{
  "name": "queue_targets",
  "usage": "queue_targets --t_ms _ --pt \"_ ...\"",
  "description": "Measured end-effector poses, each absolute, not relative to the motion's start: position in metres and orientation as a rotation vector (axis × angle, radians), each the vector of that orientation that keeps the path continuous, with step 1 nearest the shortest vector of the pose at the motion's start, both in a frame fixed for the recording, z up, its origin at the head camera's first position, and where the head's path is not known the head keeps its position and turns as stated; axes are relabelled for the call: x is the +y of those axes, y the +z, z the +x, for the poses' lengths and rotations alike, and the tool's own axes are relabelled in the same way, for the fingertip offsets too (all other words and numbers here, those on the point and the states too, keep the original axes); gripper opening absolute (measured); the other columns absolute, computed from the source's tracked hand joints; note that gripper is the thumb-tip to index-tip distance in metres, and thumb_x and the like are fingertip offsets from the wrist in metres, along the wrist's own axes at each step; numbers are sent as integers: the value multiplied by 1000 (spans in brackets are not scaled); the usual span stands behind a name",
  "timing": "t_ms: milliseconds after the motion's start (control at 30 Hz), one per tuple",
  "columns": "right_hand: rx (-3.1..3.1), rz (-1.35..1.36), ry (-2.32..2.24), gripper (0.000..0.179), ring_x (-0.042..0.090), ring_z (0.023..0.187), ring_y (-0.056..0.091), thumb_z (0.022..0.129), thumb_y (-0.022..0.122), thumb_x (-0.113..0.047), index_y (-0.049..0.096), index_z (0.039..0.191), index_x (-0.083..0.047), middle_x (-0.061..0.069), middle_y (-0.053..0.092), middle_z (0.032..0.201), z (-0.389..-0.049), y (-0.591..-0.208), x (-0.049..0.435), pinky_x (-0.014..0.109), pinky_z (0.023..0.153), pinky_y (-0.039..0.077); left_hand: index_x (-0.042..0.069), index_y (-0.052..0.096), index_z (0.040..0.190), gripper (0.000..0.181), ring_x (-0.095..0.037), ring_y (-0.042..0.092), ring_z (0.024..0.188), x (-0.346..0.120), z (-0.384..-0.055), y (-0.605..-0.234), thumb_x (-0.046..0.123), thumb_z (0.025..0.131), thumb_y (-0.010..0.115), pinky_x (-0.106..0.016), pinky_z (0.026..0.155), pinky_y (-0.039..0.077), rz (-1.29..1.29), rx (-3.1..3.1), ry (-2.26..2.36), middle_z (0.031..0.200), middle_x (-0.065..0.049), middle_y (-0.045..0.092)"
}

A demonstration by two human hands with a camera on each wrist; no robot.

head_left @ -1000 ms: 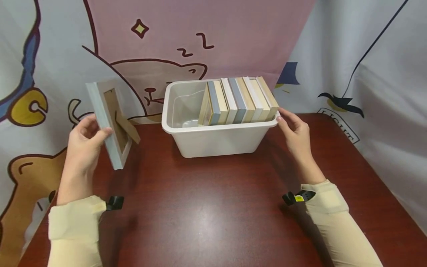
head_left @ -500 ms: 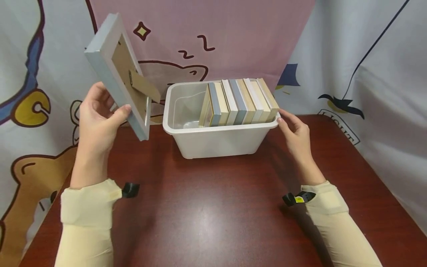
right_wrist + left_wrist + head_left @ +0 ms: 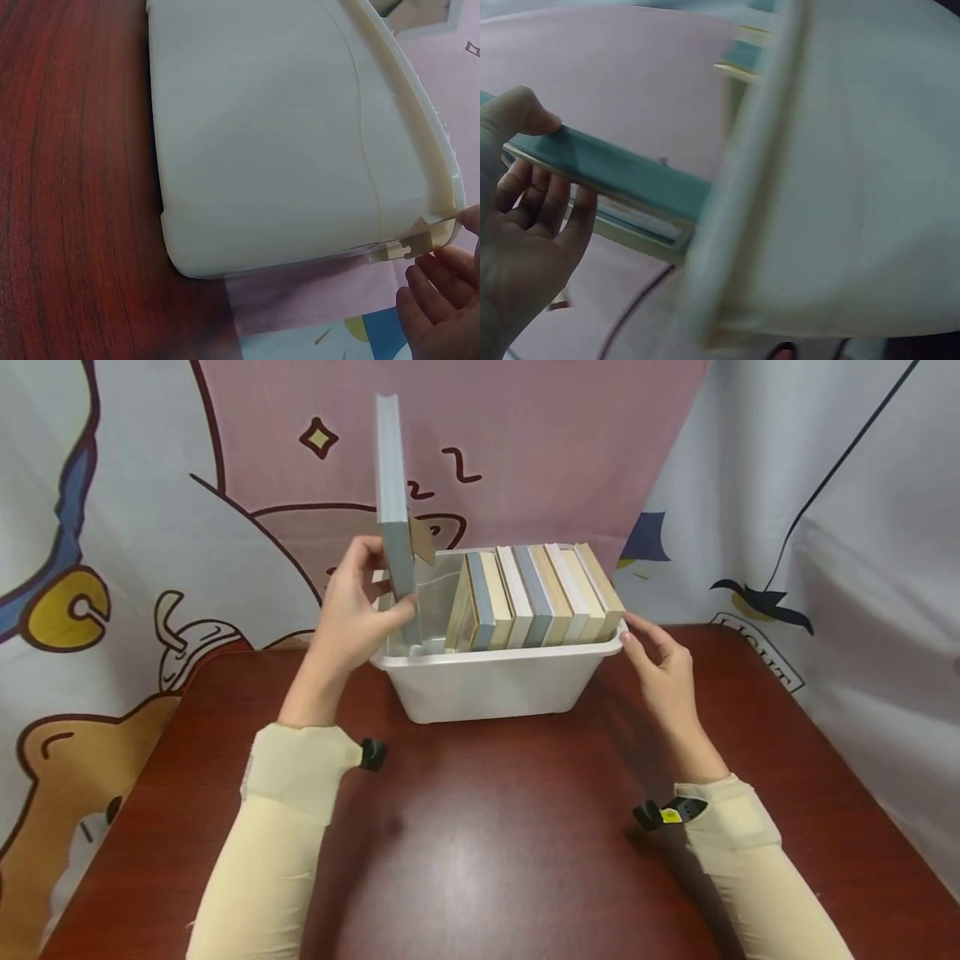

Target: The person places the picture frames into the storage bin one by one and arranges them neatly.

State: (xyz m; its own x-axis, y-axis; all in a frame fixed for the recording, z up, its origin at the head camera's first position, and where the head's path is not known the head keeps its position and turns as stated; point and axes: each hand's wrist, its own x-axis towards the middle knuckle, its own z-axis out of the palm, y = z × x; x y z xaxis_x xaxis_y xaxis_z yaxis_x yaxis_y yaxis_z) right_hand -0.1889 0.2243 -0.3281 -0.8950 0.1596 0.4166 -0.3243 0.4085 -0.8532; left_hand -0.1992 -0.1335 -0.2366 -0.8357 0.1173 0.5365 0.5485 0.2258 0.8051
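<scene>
My left hand (image 3: 351,614) grips a pale blue-grey picture frame (image 3: 392,468) by its near edge, thumb on one side and fingers on the other. The frame stands upright over the left part of a white plastic bin (image 3: 491,689), its lower end inside the rim and its brown easel back facing right. In the left wrist view the picture frame (image 3: 637,169) reaches past the bin wall (image 3: 840,172). Several white, cream, tan and blue-grey frames (image 3: 536,597) lean in a row in the bin's right part. My right hand (image 3: 663,672) pinches the bin's right rim corner; the right wrist view shows its fingertips at that rim (image 3: 450,225).
The bin stands on a dark red-brown wooden table (image 3: 480,827), near its back edge. Behind hangs a cartoon-printed cloth (image 3: 555,452), with white cloth (image 3: 862,568) to the right. A black strap device (image 3: 672,812) sits on the right wrist.
My left hand has carried the picture frame up and to the right, from beside the bin to over its left end, turning it edge-on. My right hand has stayed at the rim.
</scene>
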Motion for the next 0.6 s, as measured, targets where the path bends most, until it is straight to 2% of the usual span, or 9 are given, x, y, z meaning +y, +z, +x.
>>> queue_targets --t_ms 67,133,267,400,467,600 --pt "-2236 135 1493 39 -8 113 56 100 60 -18 61 135 -3 19 62 135 -193 -334 227 8 96 42 -5 46 123 47 -17 54 105 -127 -206 -246 -10 79 61 -30 97 54 -592 -2282 -1577 110 -6 55" --pt "-2235 138 1490 39 -7 115 55 100 60 -19 61 136 -5 17 63 135 -196 -339 229 9 98 42 -5 45 122 46 -20 55 108 -122 -212 -255 -6 80 63 -35 101 54 -588 -2431 -1490 113 -11 53" --pt "-2218 157 1502 38 -8 115 56 99 61 -20 62 135 -7 16 64 135 -197 -341 230 10 98 44 -2 46 116 40 -27 55 110 -115 -223 -266 -1 83 67 -39 98 53 -690 -2713 -1303 111 -15 52" --pt "-2207 160 1510 38 -8 113 56 99 61 -20 63 135 -8 16 64 134 -196 -341 229 10 97 44 1 49 114 35 -29 58 110 -112 -230 -263 2 87 70 -41 97 50 -810 -2941 -1143 109 -15 58" --pt "-2209 160 1507 38 -9 114 56 99 61 -20 63 135 -8 16 64 134 -195 -341 229 11 98 44 0 51 116 31 -30 61 111 -114 -232 -260 4 89 68 -41 100 50 -843 -3034 -1070 111 -17 63" --pt "-2214 157 1502 37 -8 114 56 99 61 -20 63 135 -8 16 64 134 -196 -342 229 11 98 44 -1 55 120 27 -32 63 116 -119 -233 -258 2 94 53 -45 105 49 -872 -3158 -931 118 -20 68"
